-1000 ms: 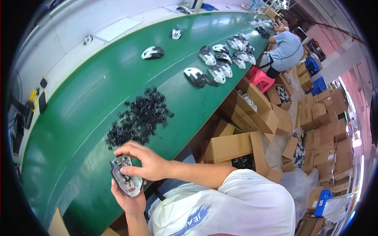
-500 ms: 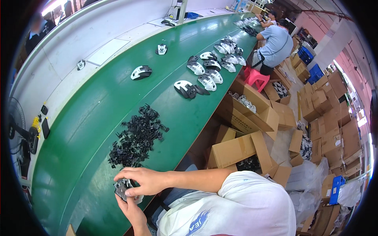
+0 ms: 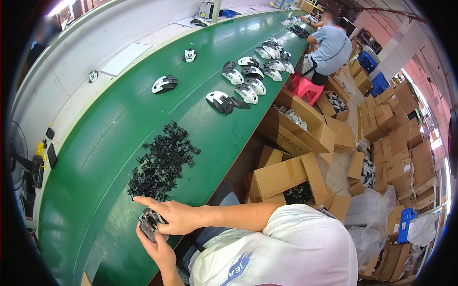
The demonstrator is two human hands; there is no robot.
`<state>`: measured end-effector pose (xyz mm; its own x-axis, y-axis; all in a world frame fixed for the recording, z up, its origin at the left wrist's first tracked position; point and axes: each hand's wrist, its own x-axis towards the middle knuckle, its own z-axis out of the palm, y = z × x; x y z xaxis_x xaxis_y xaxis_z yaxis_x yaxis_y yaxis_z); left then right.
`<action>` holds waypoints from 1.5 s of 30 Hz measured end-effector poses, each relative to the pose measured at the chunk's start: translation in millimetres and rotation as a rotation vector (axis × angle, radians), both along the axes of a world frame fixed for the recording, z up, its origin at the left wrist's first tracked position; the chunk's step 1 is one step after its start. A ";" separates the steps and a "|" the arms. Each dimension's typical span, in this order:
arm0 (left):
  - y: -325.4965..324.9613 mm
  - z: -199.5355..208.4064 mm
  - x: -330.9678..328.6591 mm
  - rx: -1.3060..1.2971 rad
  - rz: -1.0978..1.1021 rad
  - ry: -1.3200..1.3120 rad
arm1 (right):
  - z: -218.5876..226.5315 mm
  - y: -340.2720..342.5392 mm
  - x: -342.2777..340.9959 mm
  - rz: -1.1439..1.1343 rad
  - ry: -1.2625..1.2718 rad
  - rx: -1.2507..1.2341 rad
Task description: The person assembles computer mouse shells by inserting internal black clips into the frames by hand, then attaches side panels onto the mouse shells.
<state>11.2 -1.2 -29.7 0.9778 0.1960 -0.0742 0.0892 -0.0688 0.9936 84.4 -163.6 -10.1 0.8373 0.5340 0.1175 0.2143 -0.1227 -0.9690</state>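
Observation:
My left hand (image 3: 158, 249) holds a grey and black computer-mouse shell (image 3: 149, 225) from below, over the green table. Its fingers and thumb wrap round the shell's near side. From the other side my right hand (image 3: 175, 217) grips the same piece, thumb against it. The right index finger stretches out past the shell to the near edge of a pile of small black plastic parts (image 3: 162, 159). Something dark is at that fingertip, too small to make out. The underside of the shell is hidden in my hands.
White-and-black mouse shells (image 3: 248, 88) lie grouped farther along the green table (image 3: 109, 138). Two more sit apart, one being a white-and-black shell (image 3: 164, 84). Open cardboard boxes (image 3: 281, 178) stand on the floor at right. A co-worker (image 3: 330, 50) sits on a red stool (image 3: 307, 89).
My right index finger has straightened away from the shell toward the black pile, uncovering more of the shell. The left hand keeps its hold. The view has shifted slightly.

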 end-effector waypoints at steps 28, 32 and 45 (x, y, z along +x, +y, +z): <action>-0.3 50.5 -8.1 -0.302 -0.208 0.009 | 26.3 -18.6 -6.0 0.052 0.299 0.211; 0.9 44.1 -12.0 -0.317 -0.167 0.031 | 23.3 -14.7 -9.0 0.055 0.280 0.178; -0.9 27.2 -20.6 0.024 -0.089 -0.135 | 16.4 7.8 -31.6 -0.141 -0.214 0.027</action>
